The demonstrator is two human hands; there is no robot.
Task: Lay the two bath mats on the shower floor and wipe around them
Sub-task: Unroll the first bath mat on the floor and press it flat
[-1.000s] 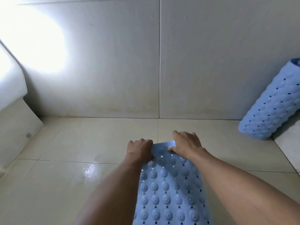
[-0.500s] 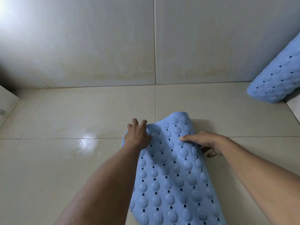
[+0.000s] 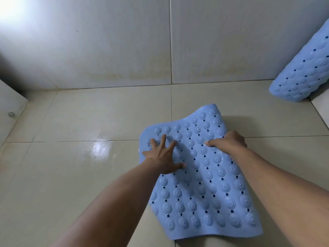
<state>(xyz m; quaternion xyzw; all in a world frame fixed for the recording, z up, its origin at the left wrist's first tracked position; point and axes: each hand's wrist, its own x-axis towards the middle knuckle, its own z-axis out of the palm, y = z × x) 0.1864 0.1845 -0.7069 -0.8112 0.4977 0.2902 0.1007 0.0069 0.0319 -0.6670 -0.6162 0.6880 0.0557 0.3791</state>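
Blue bath mat [image 3: 204,175] spread on the tiled shower floor [image 3: 80,184], right of centre, round ridged bumps and rows of small holes facing up. Near part flat on the tiles; far right corner lifted and curled upward, with a shadow beside it.

Left hand [image 3: 163,155] palm down on the far left part of the mat, fingers straight and splayed wide, pressing. Right hand [image 3: 229,142] at the mat's right edge, knuckles up, fingers curled down over that edge, thumb lying on the top surface and pointing left: a grip on the edge. Both forearms bare, reaching in from the bottom of view.

Rolled bath mat [image 3: 302,72], same blue, leaning tilted in the far right corner against the wall [image 3: 106,50], lower end on the floor beside a pale ledge [image 3: 320,104], well apart from the laid mat.

Shiny wet patch [image 3: 101,148] on the tiles left of the hands. Pale panel [image 3: 10,97] at the left edge, with a small round knob [image 3: 11,114] on it. Bright glare in the upper left corner
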